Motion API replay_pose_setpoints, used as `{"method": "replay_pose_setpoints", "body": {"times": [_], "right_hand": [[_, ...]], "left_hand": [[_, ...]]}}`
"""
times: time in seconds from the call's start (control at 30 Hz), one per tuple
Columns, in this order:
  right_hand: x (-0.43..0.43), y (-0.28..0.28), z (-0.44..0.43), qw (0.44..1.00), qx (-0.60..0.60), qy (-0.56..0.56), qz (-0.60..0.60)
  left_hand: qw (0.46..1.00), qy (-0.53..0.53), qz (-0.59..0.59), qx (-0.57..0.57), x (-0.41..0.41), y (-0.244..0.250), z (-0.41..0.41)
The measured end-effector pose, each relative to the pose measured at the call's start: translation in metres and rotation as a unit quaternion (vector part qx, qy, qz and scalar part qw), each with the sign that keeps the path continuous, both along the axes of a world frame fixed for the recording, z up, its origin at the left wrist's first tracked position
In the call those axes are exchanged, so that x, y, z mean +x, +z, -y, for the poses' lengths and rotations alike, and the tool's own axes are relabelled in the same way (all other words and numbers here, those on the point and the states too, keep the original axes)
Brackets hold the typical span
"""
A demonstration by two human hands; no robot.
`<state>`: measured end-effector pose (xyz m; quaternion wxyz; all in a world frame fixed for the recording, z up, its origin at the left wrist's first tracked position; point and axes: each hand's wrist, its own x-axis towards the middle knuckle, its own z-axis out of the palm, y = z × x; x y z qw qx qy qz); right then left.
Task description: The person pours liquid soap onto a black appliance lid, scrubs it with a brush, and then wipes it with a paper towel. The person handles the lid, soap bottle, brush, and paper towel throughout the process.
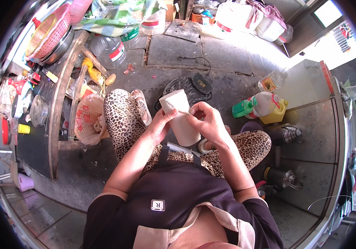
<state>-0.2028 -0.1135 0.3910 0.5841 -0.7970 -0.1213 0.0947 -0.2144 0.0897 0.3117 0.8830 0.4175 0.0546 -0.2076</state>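
A white paper roll [182, 129], apparently toilet tissue, is held tilted above my lap. My left hand [161, 123] grips its left side, with the thumb lying across the front. The thumb and fingertips of my right hand [208, 122] pinch the paper at the roll's right edge, where it creases. Beyond the roll, a black object with a cord [201, 83] lies on the floor beside a dark, wrinkled, rounded thing [181, 88] that I cannot identify. The roll covers part of it.
At left stand a wooden-edged table [63, 87] and a lined basket [88, 119]. Several bottles, including a green one [243, 107], and a yellow jug [276, 112] stand right, by metal vacuum flasks [285, 133]. A large water bottle [108, 49] stands far left on stone flooring [175, 51].
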Motion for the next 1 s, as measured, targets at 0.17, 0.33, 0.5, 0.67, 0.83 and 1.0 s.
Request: {"method": "replay_pose_setpoints", "body": {"times": [0.17, 0.33, 0.5, 0.67, 0.83, 1.0], "right_hand": [[-0.004, 0.035, 0.000, 0.999, -0.026, 0.013, -0.034], [-0.008, 0.056, -0.002, 0.997, -0.033, 0.047, -0.044], [-0.017, 0.085, -0.007, 0.990, 0.044, 0.103, -0.090], [-0.026, 0.114, -0.009, 0.966, 0.151, 0.151, -0.144], [-0.017, 0.147, -0.013, 0.944, 0.213, 0.204, -0.148], [0.012, 0.154, -0.010, 0.962, 0.242, 0.108, -0.072]], "left_hand": [[0.989, -0.066, -0.003, -0.129, -0.006, 0.007, 0.009], [0.967, -0.113, -0.008, -0.230, -0.014, -0.001, 0.024], [0.954, -0.155, -0.082, -0.245, -0.027, -0.005, 0.024], [0.949, -0.169, 0.011, -0.266, -0.028, -0.017, 0.034], [0.946, -0.169, 0.045, -0.272, -0.034, -0.017, 0.048], [0.946, -0.200, 0.017, -0.253, -0.040, -0.013, 0.041]]}}
